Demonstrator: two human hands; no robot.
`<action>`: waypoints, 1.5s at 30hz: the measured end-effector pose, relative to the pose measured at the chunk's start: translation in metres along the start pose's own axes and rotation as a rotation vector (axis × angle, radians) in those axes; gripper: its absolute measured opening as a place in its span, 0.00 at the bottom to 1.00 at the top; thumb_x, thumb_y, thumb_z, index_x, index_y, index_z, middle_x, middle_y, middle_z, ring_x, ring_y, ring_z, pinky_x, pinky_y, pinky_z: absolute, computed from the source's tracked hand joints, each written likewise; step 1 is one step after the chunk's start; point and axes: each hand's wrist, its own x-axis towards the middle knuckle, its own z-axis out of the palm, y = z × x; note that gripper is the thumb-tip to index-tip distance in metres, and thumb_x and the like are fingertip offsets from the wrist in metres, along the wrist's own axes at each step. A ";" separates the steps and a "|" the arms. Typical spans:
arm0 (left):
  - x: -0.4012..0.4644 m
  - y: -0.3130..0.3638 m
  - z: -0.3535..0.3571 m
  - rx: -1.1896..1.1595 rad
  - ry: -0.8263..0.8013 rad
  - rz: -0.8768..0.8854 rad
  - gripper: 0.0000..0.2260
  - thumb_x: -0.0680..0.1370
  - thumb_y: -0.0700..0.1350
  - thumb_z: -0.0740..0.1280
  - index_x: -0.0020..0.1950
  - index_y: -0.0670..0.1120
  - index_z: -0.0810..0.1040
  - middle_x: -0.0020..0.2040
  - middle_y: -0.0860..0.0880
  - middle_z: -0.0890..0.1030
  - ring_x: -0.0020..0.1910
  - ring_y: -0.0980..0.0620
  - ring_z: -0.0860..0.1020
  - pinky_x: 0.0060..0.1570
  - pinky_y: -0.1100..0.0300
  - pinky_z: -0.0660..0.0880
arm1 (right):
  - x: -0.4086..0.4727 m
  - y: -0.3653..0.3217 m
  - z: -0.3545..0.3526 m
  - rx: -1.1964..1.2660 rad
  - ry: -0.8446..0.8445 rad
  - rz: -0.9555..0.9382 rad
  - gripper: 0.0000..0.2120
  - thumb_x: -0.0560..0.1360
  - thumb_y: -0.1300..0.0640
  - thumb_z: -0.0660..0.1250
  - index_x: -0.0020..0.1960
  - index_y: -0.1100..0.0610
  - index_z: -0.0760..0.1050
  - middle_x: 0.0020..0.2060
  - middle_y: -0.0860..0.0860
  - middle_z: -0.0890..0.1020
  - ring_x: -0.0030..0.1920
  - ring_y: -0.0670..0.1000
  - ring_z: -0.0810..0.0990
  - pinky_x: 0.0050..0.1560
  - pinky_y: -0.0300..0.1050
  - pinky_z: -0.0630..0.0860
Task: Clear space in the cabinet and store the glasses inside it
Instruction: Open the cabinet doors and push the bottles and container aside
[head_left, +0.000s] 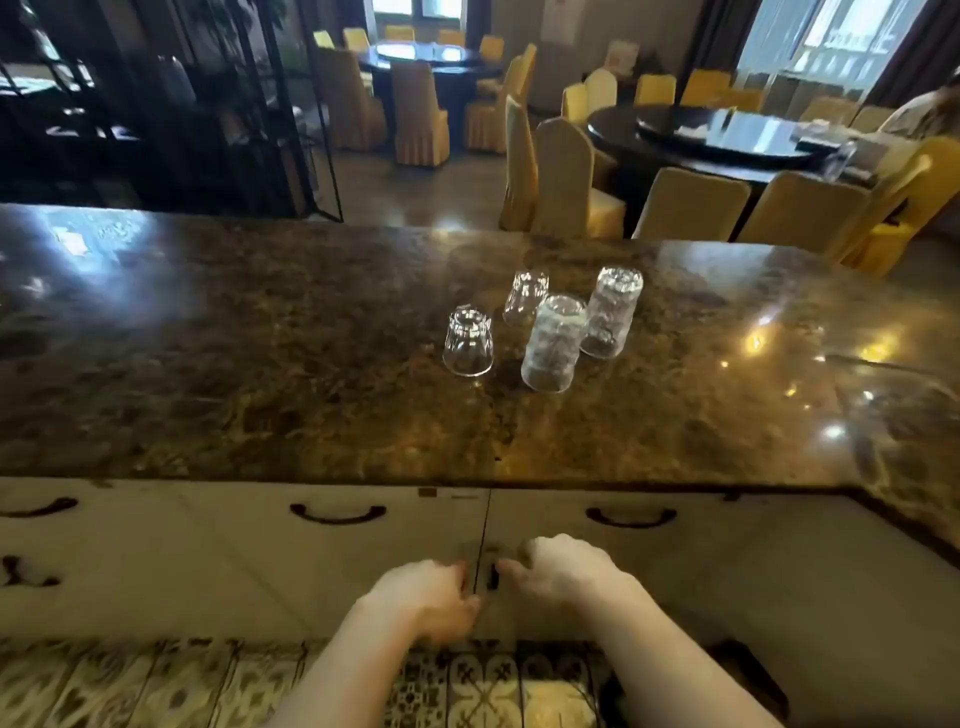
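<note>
**Hands at the cabinet doors, glasses waiting on the counter**

Both hands are reaching low in the frame, meeting at the seam between two pale cabinet doors. The left hand (426, 592) is curling its fingers at the edge of the left door (311, 566), and the right hand (561, 571) is doing the same at the right door (727, 571), beside a small dark handle (492, 577). Blur is hiding whether either hand is actually gripping anything or only touching the edge, so I cannot tell.

Both doors are looking closed, with only a thin dark line between them, so nothing inside is showing.

Up at the centre of the frame, four glasses are standing upside down on the brown marble counter (260, 364): a short glass (468, 341) at the left, another small glass (525, 297) behind it, and two tall glasses (554, 343) (611, 312) close together at the right. None is being touched.

By my reckoning the job is barely starting: the cabinet needs opening, space inside needs clearing, and all four glasses are waiting to go in.
</note>
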 end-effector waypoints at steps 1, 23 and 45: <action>0.006 -0.003 0.007 -0.029 -0.044 -0.009 0.27 0.79 0.61 0.59 0.77 0.56 0.61 0.72 0.48 0.71 0.64 0.48 0.74 0.60 0.53 0.75 | 0.005 0.003 0.006 -0.011 -0.029 0.000 0.27 0.80 0.35 0.55 0.69 0.52 0.73 0.63 0.54 0.78 0.61 0.56 0.78 0.63 0.55 0.75; 0.220 -0.086 0.180 -0.609 0.340 0.007 0.24 0.75 0.51 0.68 0.63 0.61 0.57 0.64 0.52 0.73 0.59 0.48 0.75 0.58 0.48 0.76 | 0.223 0.057 0.235 1.015 0.347 0.061 0.13 0.77 0.57 0.70 0.53 0.43 0.68 0.50 0.40 0.78 0.50 0.38 0.80 0.44 0.31 0.77; 0.085 -0.144 0.282 -0.538 0.281 0.024 0.21 0.72 0.56 0.70 0.53 0.62 0.58 0.48 0.55 0.74 0.40 0.60 0.75 0.36 0.65 0.70 | 0.096 0.102 0.312 1.034 0.255 0.056 0.21 0.75 0.54 0.73 0.60 0.42 0.65 0.58 0.39 0.75 0.60 0.46 0.74 0.58 0.48 0.71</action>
